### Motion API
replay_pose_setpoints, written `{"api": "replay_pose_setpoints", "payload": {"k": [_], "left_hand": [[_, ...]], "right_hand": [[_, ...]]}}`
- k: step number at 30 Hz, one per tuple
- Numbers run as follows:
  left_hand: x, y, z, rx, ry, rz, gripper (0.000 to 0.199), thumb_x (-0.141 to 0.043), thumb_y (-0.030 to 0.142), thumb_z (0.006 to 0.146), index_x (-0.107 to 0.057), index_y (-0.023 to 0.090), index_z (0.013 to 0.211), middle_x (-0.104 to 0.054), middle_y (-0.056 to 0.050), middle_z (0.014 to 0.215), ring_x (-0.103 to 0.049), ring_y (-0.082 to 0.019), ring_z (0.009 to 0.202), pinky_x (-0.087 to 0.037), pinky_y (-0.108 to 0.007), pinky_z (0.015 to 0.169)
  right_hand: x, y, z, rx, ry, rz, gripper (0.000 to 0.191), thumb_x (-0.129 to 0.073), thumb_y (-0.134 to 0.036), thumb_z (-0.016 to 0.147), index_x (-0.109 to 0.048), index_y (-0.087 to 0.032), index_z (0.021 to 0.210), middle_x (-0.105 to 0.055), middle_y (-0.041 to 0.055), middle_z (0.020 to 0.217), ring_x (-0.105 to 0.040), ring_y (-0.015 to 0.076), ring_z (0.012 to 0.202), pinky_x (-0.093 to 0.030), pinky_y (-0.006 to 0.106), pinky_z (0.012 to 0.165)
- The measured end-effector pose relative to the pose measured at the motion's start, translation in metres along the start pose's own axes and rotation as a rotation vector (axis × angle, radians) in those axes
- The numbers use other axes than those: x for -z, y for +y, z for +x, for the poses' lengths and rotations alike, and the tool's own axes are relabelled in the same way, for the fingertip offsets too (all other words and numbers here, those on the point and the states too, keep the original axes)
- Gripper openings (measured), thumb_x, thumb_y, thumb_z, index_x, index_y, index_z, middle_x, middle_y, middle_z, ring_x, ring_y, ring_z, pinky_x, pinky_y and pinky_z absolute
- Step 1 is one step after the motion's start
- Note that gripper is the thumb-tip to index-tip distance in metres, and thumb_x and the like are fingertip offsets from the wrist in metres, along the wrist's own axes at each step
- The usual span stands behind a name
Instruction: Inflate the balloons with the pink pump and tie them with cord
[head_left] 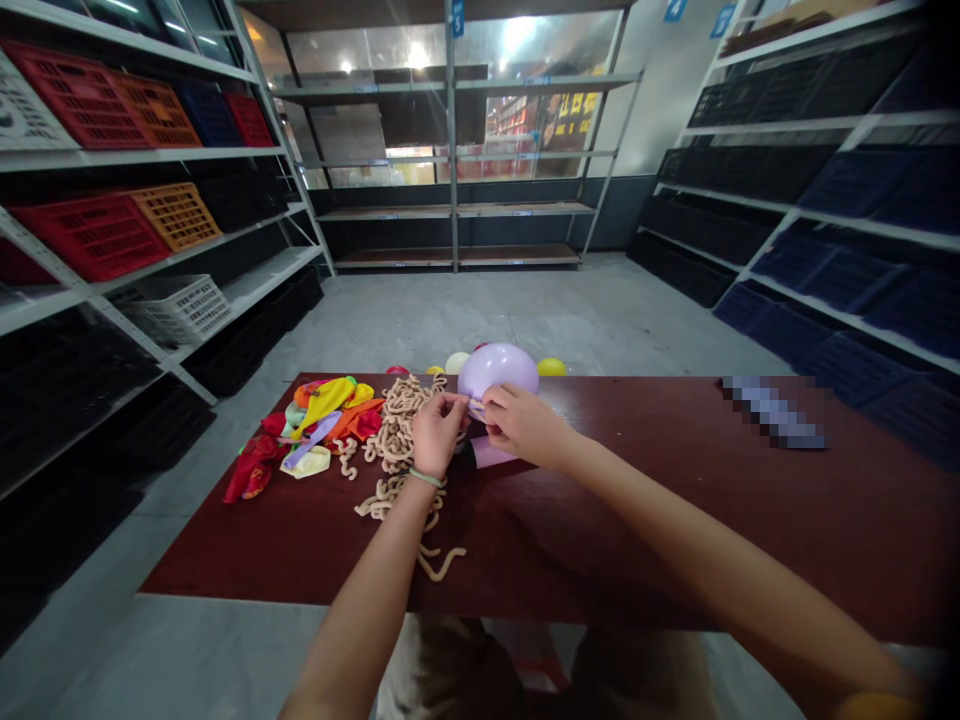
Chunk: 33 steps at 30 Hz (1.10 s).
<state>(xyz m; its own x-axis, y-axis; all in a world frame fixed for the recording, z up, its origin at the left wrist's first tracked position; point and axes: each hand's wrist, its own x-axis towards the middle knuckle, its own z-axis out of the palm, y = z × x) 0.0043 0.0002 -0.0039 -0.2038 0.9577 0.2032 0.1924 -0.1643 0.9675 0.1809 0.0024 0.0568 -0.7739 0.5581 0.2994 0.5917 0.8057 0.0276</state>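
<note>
An inflated light purple balloon [499, 368] is at the far edge of the table, with its neck toward me. My left hand [436, 438] is closed in a pinch at the balloon's neck. From the other side my right hand [521, 425] also pinches the neck, its fingers curled together. The fingers hide most of the neck. Below my hands lies a pink cylinder [495, 453] with a black end, partly covered. Beside my left wrist spreads a pile of beige, curly cord-like pieces [401, 420]. Limp, uninflated balloons [322, 410] in several colours are heaped farther left.
The dark red table [637, 510] carries a pixelated flat object [772, 410] at its right. Beyond the far edge show more inflated balloons, one of them yellow [552, 367]. Shelves with coloured crates [97, 235] stand left, dark crates [847, 190] right, and a metal rack [454, 210] behind.
</note>
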Motion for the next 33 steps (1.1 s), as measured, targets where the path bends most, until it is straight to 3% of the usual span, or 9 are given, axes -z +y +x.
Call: {"api": "replay_pose_setpoints", "payload": {"k": [5, 8, 14, 18, 27, 33], "left_hand": [[-0.002, 0.004, -0.004, -0.076, -0.141, 0.019, 0.027, -0.058, 0.045, 0.090, -0.066, 0.020, 0.087, -0.063, 0.001, 0.061, -0.056, -0.013, 0.053, -0.040, -0.022, 0.053], [-0.003, 0.005, -0.007, -0.132, -0.183, -0.017, 0.024, -0.058, 0.043, 0.091, -0.066, 0.021, 0.096, -0.066, 0.001, 0.070, -0.058, -0.013, 0.056, -0.043, -0.023, 0.057], [-0.001, 0.005, -0.009, -0.425, -0.301, 0.121, 0.026, -0.050, 0.031, 0.097, -0.070, 0.022, 0.111, -0.070, -0.006, 0.088, -0.064, -0.018, 0.078, -0.050, -0.030, 0.078], [-0.002, 0.003, -0.007, -0.522, -0.405, 0.168, 0.029, -0.047, 0.025, 0.097, -0.069, 0.022, 0.117, -0.071, -0.008, 0.092, -0.064, -0.019, 0.083, -0.049, -0.032, 0.081], [-0.005, 0.004, -0.010, -0.339, -0.441, 0.200, 0.019, -0.057, 0.033, 0.093, -0.067, 0.020, 0.084, -0.066, -0.002, 0.069, -0.060, -0.016, 0.064, -0.046, -0.027, 0.066], [-0.007, 0.006, -0.009, -0.153, -0.450, -0.093, 0.027, -0.057, 0.043, 0.092, -0.066, 0.018, 0.089, -0.066, -0.002, 0.072, -0.057, -0.012, 0.057, -0.046, -0.024, 0.059]], "right_hand": [[0.016, 0.014, 0.002, -0.119, 0.058, 0.081, 0.007, -0.053, -0.013, 0.081, -0.057, -0.018, 0.078, -0.059, 0.0060, 0.091, -0.051, 0.0178, 0.085, -0.042, 0.031, 0.078], [0.023, 0.025, 0.002, -0.112, 0.072, 0.125, 0.008, -0.052, -0.013, 0.081, -0.054, -0.019, 0.076, -0.058, 0.0044, 0.087, -0.050, 0.0170, 0.083, -0.040, 0.030, 0.077], [0.031, 0.040, 0.005, -0.113, 0.024, 0.311, 0.009, -0.058, -0.016, 0.079, -0.053, -0.020, 0.073, -0.057, 0.0007, 0.083, -0.051, 0.0136, 0.078, -0.039, 0.026, 0.071], [0.036, 0.039, 0.009, -0.077, -0.041, 0.383, 0.008, -0.059, -0.017, 0.080, -0.056, -0.019, 0.072, -0.059, 0.0006, 0.083, -0.052, 0.0131, 0.078, -0.038, 0.026, 0.072], [0.031, 0.032, 0.012, -0.064, -0.065, 0.321, 0.014, -0.059, -0.017, 0.083, -0.054, -0.020, 0.070, -0.060, 0.0024, 0.083, -0.051, 0.0147, 0.081, -0.039, 0.029, 0.075], [0.030, 0.038, 0.007, -0.060, -0.053, 0.269, 0.007, -0.060, -0.019, 0.084, -0.057, -0.019, 0.077, -0.060, 0.0020, 0.086, -0.052, 0.0146, 0.080, -0.040, 0.028, 0.073]]}}
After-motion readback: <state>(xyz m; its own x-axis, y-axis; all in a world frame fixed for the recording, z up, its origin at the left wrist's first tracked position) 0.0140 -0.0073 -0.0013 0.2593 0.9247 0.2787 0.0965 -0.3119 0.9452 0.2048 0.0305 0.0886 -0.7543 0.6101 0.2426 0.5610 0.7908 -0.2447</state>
